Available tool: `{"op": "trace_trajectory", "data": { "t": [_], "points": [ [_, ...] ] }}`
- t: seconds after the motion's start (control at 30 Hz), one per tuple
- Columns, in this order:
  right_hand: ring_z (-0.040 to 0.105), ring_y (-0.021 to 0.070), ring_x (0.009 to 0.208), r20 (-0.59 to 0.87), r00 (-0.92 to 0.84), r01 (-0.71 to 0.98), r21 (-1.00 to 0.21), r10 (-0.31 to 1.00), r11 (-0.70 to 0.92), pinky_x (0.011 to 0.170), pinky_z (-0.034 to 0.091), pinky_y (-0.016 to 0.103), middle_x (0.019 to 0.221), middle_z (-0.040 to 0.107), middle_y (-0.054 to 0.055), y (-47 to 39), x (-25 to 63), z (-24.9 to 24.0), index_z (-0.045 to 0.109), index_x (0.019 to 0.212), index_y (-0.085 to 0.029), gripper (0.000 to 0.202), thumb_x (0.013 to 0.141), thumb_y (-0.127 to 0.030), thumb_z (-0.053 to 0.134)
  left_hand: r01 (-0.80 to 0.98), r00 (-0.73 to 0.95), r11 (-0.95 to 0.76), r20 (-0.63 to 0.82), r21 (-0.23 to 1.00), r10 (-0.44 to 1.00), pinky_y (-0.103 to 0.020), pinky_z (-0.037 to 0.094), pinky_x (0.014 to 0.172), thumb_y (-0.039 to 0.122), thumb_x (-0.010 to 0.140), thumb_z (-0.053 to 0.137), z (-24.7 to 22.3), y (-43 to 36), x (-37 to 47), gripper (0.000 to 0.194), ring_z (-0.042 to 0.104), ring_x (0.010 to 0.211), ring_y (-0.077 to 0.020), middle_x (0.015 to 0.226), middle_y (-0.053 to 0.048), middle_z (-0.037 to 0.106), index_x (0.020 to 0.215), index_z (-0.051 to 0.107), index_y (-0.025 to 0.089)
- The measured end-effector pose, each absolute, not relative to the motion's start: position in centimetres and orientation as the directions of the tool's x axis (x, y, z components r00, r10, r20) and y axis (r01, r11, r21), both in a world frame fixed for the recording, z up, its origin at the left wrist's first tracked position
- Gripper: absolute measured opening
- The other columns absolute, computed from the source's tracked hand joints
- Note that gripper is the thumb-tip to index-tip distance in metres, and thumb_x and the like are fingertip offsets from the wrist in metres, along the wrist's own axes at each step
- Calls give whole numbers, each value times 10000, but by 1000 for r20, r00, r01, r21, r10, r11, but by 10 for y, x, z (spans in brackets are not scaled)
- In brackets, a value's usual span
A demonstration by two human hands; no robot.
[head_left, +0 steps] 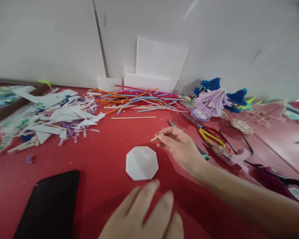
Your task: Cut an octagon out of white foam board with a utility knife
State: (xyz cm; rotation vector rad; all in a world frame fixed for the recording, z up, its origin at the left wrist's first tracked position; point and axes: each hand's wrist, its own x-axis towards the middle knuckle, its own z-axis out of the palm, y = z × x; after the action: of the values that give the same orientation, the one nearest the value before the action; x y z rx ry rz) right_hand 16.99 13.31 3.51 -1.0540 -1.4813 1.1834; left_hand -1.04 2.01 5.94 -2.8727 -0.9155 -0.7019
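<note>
A white octagonal piece [142, 163] lies flat on the red table [102, 159]. Above and right of it, my right hand [180, 146] pinches a short wooden stick [156, 137] between thumb and fingers. My left hand [146, 212], blurred by motion, is just below the octagon, with its fingers spread and nothing visible between them. A longer thin stick [134, 118] lies alone beyond the octagon.
White scraps [64, 116] pile at the left, a black phone-like slab [49, 205] nearer. Colored pipe cleaners [144, 99] and white boards [159, 59] are at the back. Yellow-handled pliers [211, 137], a glue gun [231, 156] and fluffy purple and blue crafts [213, 99] sit right.
</note>
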Motion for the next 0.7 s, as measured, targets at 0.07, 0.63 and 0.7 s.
{"op": "trace_trajectory", "data": {
  "t": [0.07,0.63,0.7],
  "points": [
    [683,160,756,103,-155,21,-994,983,107,741,562,340,852,709,34,127,175,27,584,890,-204,145,859,-335,639,646,653,-750,405,143,640,-496,507,973,387,781,705,56,35,-12,509,523,1243,-386,1357,-131,574,1242,590,206],
    [715,163,678,-118,-121,-338,-929,986,-153,692,599,326,739,744,-5,130,185,21,677,813,-211,209,691,-289,827,725,483,-538,240,430,842,-515,433,1031,614,742,682,29,82,-39,855,463,1300,-370,1396,-156,531,1422,403,177],
    [719,168,676,-71,-134,-278,-955,988,-106,698,602,337,737,752,3,130,187,21,678,814,-213,183,714,-290,811,704,538,-589,244,396,807,-493,406,1061,568,798,646,31,83,-39,715,449,1317,-344,1413,-131,521,1381,461,196]
  ]
}}
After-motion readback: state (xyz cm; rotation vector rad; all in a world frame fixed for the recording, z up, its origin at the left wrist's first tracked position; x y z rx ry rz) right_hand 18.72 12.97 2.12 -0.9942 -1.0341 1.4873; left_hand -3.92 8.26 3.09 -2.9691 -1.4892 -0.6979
